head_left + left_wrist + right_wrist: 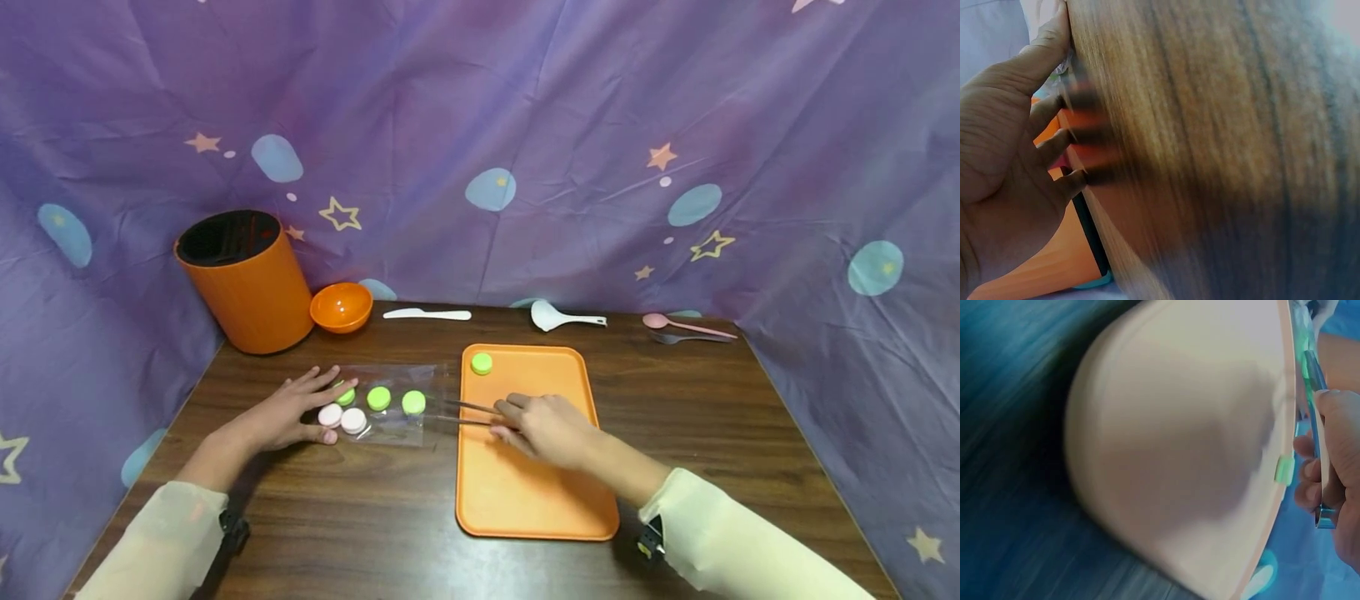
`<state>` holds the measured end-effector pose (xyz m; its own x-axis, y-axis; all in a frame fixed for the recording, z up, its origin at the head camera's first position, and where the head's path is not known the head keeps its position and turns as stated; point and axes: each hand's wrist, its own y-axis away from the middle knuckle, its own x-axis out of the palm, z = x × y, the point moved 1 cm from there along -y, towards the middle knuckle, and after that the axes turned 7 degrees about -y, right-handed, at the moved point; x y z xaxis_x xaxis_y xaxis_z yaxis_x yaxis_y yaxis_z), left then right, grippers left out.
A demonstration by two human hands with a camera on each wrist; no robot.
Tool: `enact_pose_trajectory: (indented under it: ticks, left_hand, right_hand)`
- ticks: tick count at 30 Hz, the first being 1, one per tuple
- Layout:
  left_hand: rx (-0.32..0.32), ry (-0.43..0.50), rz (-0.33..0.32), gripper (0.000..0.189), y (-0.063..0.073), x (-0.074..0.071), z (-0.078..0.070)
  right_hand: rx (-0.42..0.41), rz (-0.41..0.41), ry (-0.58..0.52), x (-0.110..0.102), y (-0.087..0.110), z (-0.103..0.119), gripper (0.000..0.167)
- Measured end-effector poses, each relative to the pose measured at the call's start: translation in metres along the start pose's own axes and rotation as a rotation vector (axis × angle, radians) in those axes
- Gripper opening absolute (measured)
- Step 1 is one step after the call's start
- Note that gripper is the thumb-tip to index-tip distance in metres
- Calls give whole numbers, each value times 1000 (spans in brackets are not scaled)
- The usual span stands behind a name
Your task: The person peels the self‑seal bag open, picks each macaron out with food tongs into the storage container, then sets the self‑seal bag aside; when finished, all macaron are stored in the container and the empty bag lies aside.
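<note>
A clear plastic bag (397, 377) lies on the table with several macarons in it: green ones like this macaron (378, 398) and white or pale pink ones like this macaron (354, 421). My left hand (296, 410) rests over the bag's left end, fingers spread and thumb apart, close around the macarons there. My right hand (546, 427) grips metal tongs (1320, 434) over the orange tray (517, 492). Their two arms point left, tips at the bag's right end near a green macaron (413, 402). One green macaron (482, 363) sits in the tray's far left corner.
An orange knife block (262, 292) and orange bowl (341, 307) stand at the back left. Along the back edge lie a white knife (427, 314), white ladle (558, 317), pink spoon (686, 325) and grey fork (688, 338). A purple cloth (420, 100) hangs behind.
</note>
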<state>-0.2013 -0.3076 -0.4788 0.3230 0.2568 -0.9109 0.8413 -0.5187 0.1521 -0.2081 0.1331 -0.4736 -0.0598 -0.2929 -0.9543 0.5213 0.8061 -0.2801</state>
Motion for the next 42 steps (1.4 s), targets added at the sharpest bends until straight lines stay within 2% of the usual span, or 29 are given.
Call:
enact_pose_trajectory:
  ticks: [6,7,8,12,15,18,20,24,29,33,36,42]
  left_hand:
    - [43,21,-48,88,1,4,8]
    - [45,29,-56,89,0,9,15]
    - [37,42,-53,89,-1,11,18]
    - [21,30,-34,89,0,9,18]
    - [53,30,-55,89,1,9,18]
    - [89,40,-86,88,-1,18,31]
    - [100,39,-92,88,-2,21,34]
    - [121,49,-103,87,-2,19,31]
    - [91,35,-94,89,-3,16,26]
    - [69,20,-74,89,-1,12,20]
    - [52,4,-49,90,1,4,8]
    - [32,-17,-26,89,0,3,3]
  right_hand:
    - [45,-13,15,-10,13,-13,23]
    - [54,-16,19,-12,15,-16,23]
    - [59,-23,25,-13,18,-19,23]
    - [73,-53,56,-20,29,-29,26]
    - [94,-70,71,-25,38,-37,29]
    - [123,-83,75,-31,47,-45,30]
    - [139,-96,78,-34,53,-51,31]
    - [165,-133,82,-37,66,-62,29]
    - [176,-139,74,-35,77,-73,23]
    - [178,-132,70,-32,80,-79,19]
    - [183,-129,69,-28,80,-82,18]
    - [203,-113,48,-22,80,-83,16]
